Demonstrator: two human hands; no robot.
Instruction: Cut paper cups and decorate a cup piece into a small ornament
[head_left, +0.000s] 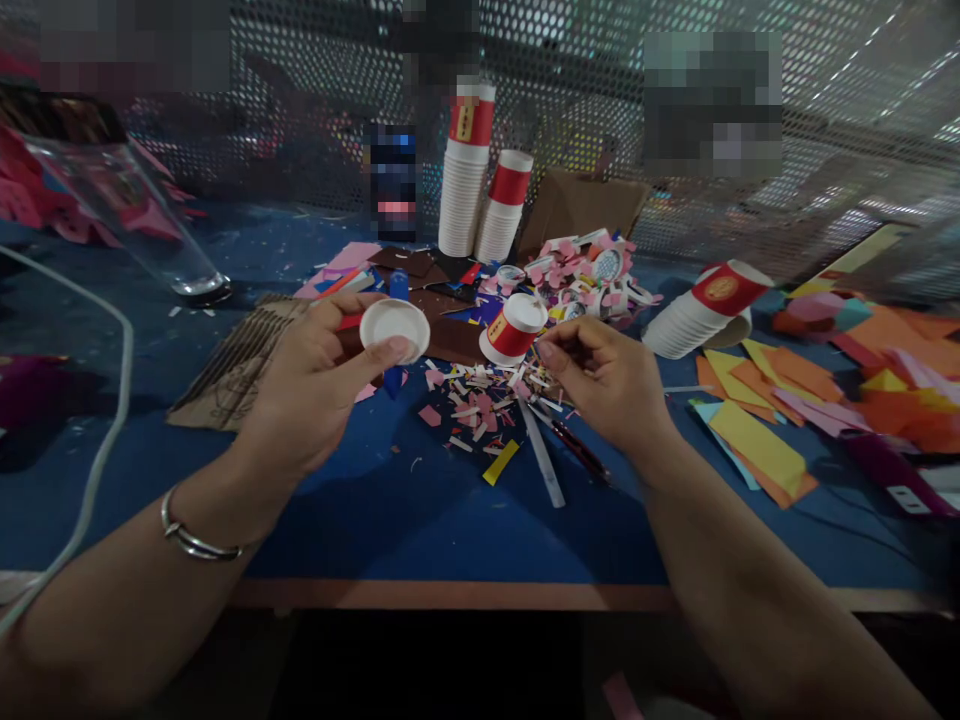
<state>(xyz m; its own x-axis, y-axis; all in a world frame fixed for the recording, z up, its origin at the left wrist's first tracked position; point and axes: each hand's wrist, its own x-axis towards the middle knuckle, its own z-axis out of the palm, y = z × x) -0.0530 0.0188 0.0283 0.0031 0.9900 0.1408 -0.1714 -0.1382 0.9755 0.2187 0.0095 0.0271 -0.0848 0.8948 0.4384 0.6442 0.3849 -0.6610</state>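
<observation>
My left hand [307, 375] is closed on a paper cup [394, 332], its white round face turned towards me and the thumb on its rim. A second red and white paper cup [514, 330] stands upside down among paper scraps [480, 405] near the middle of the table. Just right of that cup is my right hand [600, 375], with thumb and forefinger pinched together; whatever lies between the fingertips is too small to make out. A pen [574, 450] and a pale stick [541, 455] lie below the right hand.
Tall cup stacks [466, 180] stand at the back, beside a heap of pink and white pieces [592, 270]. A leaning cup stack [705, 305] and coloured paper [772, 430] lie to the right. Corrugated cardboard [232, 375], a glass bottle [150, 220] and a white cable [112, 420] are left.
</observation>
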